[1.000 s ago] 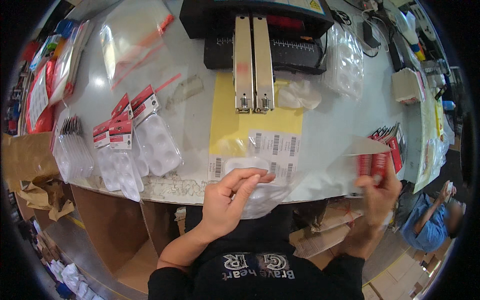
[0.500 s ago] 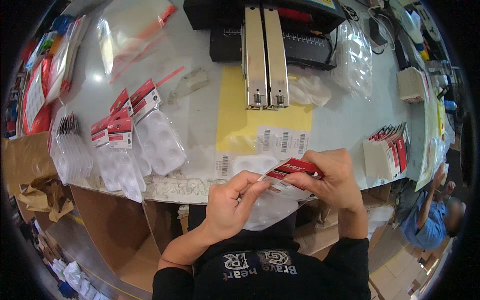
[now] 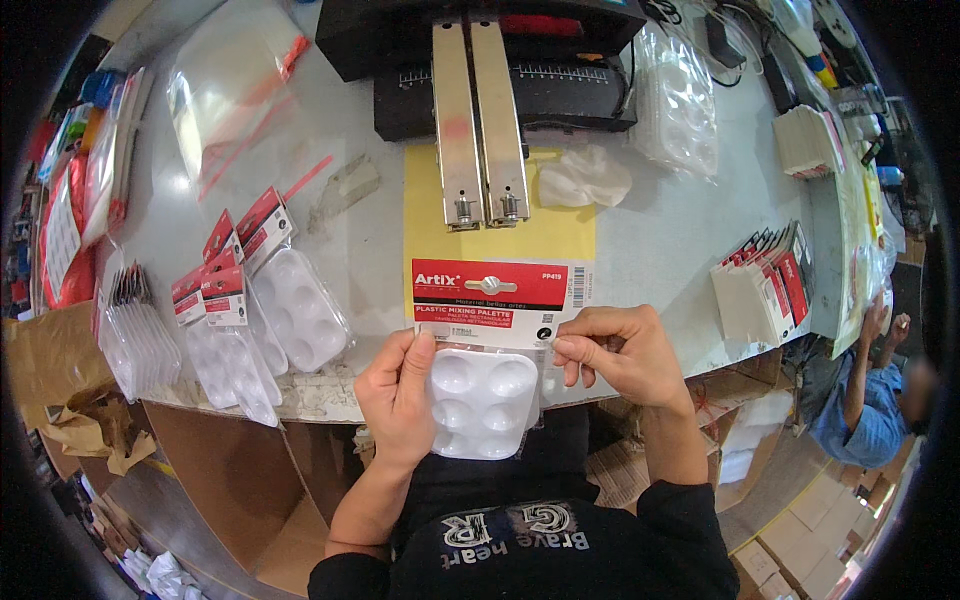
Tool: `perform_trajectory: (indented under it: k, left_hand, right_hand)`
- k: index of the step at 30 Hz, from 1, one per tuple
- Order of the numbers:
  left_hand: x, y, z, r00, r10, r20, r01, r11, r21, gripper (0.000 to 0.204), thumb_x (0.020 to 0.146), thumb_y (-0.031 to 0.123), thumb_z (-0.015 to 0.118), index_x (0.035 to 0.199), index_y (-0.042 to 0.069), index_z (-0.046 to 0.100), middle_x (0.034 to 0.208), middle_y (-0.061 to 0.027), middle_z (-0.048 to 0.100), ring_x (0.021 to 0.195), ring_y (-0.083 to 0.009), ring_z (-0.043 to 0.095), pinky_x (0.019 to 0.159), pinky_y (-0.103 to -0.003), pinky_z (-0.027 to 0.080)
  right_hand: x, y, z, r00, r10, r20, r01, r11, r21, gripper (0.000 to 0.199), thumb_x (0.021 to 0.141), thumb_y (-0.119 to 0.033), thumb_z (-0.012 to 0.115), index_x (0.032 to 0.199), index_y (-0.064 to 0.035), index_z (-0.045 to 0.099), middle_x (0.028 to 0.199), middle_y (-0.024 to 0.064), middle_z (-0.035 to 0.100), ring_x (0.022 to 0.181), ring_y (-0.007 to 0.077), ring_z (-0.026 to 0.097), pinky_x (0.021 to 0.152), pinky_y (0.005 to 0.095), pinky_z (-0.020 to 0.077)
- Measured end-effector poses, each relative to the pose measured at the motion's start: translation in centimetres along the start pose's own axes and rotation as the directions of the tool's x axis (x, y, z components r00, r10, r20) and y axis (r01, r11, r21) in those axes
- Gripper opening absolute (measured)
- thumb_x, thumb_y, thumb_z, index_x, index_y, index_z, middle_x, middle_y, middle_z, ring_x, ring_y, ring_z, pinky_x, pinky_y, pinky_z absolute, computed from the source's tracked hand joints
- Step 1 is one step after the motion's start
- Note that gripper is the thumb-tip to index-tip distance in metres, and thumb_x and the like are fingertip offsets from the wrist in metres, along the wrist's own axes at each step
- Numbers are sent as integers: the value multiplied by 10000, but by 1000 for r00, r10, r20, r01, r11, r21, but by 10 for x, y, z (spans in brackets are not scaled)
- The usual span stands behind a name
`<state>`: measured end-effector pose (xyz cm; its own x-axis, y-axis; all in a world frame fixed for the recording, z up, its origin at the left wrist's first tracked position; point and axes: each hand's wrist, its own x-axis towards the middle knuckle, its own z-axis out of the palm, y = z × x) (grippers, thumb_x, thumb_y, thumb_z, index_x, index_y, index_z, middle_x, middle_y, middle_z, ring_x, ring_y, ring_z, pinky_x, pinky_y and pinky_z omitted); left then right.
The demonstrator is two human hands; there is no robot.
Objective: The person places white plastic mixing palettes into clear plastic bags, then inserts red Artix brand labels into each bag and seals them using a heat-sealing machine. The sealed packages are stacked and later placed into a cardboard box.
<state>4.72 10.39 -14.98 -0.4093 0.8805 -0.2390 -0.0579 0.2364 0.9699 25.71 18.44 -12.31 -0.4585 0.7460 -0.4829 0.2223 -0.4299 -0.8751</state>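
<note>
Upright in front of me is a red and white header card (image 3: 490, 292), turned face toward me, with a hanging hole near its upper middle. Below it hangs a white plastic paint palette (image 3: 482, 405) with round wells, in a clear bag. My left hand (image 3: 398, 402) is closed on the card's lower left corner and the bag's top edge, thumb in front. At the card's lower right corner, my right hand (image 3: 630, 358) pinches the edge between thumb and finger. Whether the card is fastened to the bag cannot be made out.
A black machine with two metal arms (image 3: 470, 130) stands ahead on a yellow sheet (image 3: 420, 200). Carded palettes (image 3: 300, 310) and a packed row of them (image 3: 140, 340) lie left. Stacked header cards (image 3: 755, 295) stand right. Beyond, a person in blue (image 3: 860, 420) works.
The folded card has been turned up to face me, and the palette hangs straight below it. My left hand has shifted left to the corner; my right hand has slid to the opposite corner.
</note>
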Motion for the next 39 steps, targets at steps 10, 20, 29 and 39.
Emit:
perform_trajectory:
  k: [10,20,29,39]
  left_hand:
    - [34,-3,9,1000,11,17,-13,996,92,267,991,215,426,844,4,498,724,-48,500,704,-97,427,663,-254,392]
    - [72,-34,25,996,85,-37,-82,993,79,316,1000,246,417,799,12,489,679,-41,499,662,-107,423,635,-269,384]
    - [74,33,-85,880,327,-343,57,646,761,325,911,324,555,1013,17,581,915,-159,582,861,-344,551,791,-419,426]
    - [15,-32,-2,932,340,128,-319,599,735,230,778,218,709,829,40,572,960,-140,510,920,-324,510,775,-412,390]
  right_hand:
    - [38,9,26,974,123,-189,-47,931,362,135,831,-109,646,776,10,618,656,27,562,524,89,514,490,233,410]
    - [78,28,20,952,-82,-295,213,869,446,131,844,-112,653,844,18,654,701,57,614,548,98,550,511,231,438]
    - [-76,-23,-159,531,-482,-697,-398,584,-707,860,676,-201,780,1396,13,360,1391,178,436,1221,243,482,1043,350,366]
    - [-94,23,-236,795,-397,-460,-150,606,-781,965,661,-353,814,1429,-38,322,1323,185,498,1135,215,529,966,328,419]
